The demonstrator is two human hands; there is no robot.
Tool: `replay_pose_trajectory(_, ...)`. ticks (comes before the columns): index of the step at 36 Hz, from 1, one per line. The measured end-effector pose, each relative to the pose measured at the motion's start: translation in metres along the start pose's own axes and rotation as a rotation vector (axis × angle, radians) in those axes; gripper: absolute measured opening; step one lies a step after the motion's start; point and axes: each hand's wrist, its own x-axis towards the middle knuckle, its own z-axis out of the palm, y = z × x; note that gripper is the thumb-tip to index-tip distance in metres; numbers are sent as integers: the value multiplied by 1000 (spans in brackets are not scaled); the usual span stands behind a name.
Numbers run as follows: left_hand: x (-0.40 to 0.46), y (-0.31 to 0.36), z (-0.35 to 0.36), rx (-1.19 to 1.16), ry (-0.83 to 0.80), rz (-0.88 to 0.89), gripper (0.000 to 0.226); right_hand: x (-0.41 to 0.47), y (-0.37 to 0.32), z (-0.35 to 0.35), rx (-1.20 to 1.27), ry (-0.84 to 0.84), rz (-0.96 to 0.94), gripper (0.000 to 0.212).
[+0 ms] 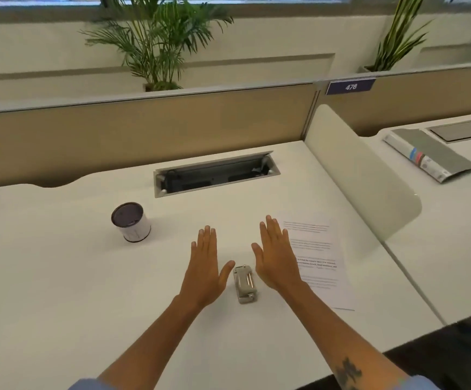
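A small grey stapler (pixel 245 284) lies on the white desk (pixel 59 277) between my two hands. My left hand (pixel 205 266) is flat with straight fingers, just left of the stapler, holding nothing. My right hand (pixel 276 257) is also flat with straight fingers, just right of the stapler; its outer edge overlaps a printed sheet of paper (pixel 318 260). Neither hand grips anything. A white can with a dark lid (pixel 131 222) stands further left on the desk.
An open cable tray (pixel 216 175) is set into the desk at the back. A tan partition (pixel 144 128) closes the far side and a white curved divider (pixel 364 175) the right. A binder (pixel 428 153) lies on the neighbouring desk. Plants stand behind.
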Motion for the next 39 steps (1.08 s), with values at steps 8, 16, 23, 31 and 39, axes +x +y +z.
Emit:
replay_pose_trajectory(8,43,54,27,-145,-84,-47,95,-14,78,3,25,-16,183,67)
replay_pose_trajectory(16,95,69,64,44,-172,-79,81,-31,126,30,4,-40,263,70)
replay_pose_trajectory(23,129,75,82,218,-212,-86,97,-38,134,44,-37,-11,242,69)
replay_pose_trajectory(31,138,82,97,257,-230,-123,92,-38,130,44,-76,17,246,67)
replay_pose_trajectory(39,127,112,97,-311,-110,-222,54,-39,131,46,-97,25,250,67)
